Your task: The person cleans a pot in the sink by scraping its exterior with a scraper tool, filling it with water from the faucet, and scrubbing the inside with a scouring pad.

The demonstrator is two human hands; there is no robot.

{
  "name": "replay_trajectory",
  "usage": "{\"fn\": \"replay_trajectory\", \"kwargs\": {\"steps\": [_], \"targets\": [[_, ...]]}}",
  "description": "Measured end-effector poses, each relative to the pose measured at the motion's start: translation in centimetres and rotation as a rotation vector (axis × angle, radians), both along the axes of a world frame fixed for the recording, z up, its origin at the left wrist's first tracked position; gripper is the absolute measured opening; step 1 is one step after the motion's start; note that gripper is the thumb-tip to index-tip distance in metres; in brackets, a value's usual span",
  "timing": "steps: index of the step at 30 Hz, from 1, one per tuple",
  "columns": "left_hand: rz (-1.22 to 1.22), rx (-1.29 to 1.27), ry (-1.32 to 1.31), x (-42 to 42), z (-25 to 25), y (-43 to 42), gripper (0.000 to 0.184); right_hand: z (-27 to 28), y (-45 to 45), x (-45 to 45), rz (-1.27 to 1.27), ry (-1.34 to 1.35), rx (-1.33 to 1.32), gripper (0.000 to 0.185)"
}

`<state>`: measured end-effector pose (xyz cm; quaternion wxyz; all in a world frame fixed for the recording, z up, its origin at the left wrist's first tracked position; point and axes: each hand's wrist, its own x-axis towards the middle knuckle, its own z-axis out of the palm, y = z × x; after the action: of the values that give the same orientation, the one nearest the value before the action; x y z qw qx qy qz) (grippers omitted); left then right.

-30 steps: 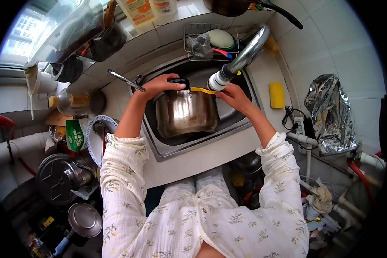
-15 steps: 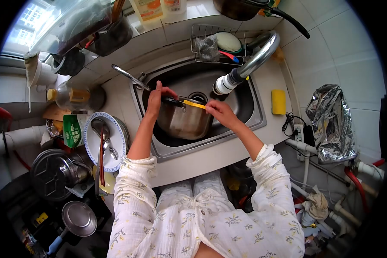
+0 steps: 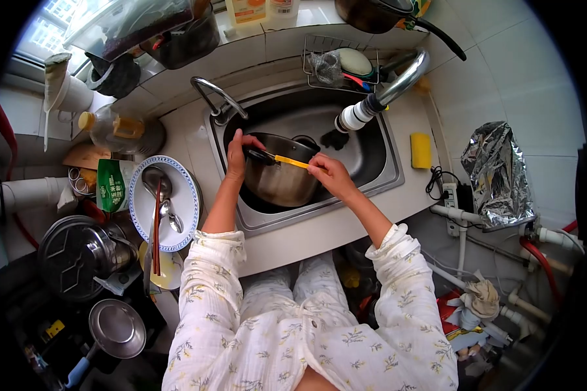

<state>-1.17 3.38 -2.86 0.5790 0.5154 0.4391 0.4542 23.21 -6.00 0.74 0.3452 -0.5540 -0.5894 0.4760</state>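
Over the sink [image 3: 262, 225], a steel pot [image 3: 282, 184] sits tilted, with a black handle [image 3: 261, 156] on the side facing me. My left hand [image 3: 240, 153] is closed on the pot at its left rim beside that handle, thumb pointing up. A slim yellow stick-like tool [image 3: 290, 161] is pinched in my right hand [image 3: 329, 174]. Its far end touches or lies very near the black handle; I cannot make out its tip. A second dark handle [image 3: 306, 142] shows on the pot's far side.
Two chrome taps [image 3: 218, 104] rise behind the sink, the right one with a white nozzle [image 3: 355, 117]. A wire rack [image 3: 316, 45] holds scrubbers. To the right lies a yellow sponge [image 3: 421, 151]; to the left, a blue-rimmed bowl [image 3: 195, 202] with spoons and chopsticks.
The pot has turned in my left hand, so its opening and far handle show more. My right hand and the yellow tool stay at the near handle. The whole view has shifted slightly.
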Motion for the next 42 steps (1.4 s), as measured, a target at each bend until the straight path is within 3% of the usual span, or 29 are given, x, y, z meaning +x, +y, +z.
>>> {"fn": "replay_trajectory", "kwargs": {"steps": [7,10,13,19,22,26,30,37,42], "targets": [[-0.022,-0.101,-0.026,3.7,5.9,3.0,0.07,3.7,-0.1,1.2,-0.05,0.201,-0.051,0.015],[0.1,-0.205,0.165,4.9,8.8,3.5,0.07,5.5,-0.4,1.3,-0.094,0.306,-0.122,0.014],[0.056,-0.227,0.296,4.6,7.9,4.7,0.072,5.6,-1.0,1.6,-0.1,0.381,-0.269,0.016],[-0.065,-0.154,0.47,6.6,3.1,7.8,0.074,6.1,-1.6,5.4,-0.131,-0.11,0.103,0.016],[-0.116,-0.273,0.56,7.7,2.3,9.0,0.075,7.0,-1.6,7.1,-0.139,-0.218,-0.101,0.015],[0.018,-0.21,0.414,8.5,2.7,8.9,0.081,5.9,-1.6,7.0,-0.13,-0.145,-0.122,0.017],[-0.012,-0.376,0.412,7.6,2.0,9.9,0.083,4.5,-1.2,6.3,-0.134,-0.043,-0.152,0.02],[-0.017,-0.329,0.475,8.2,1.6,9.9,0.079,5.4,1.9,3.9,-0.12,-0.077,-0.161,0.022],[-0.039,-0.321,0.481,8.2,2.2,9.8,0.077,5.3,-1.0,3.7,-0.185,-0.068,-0.166,0.022]]}}
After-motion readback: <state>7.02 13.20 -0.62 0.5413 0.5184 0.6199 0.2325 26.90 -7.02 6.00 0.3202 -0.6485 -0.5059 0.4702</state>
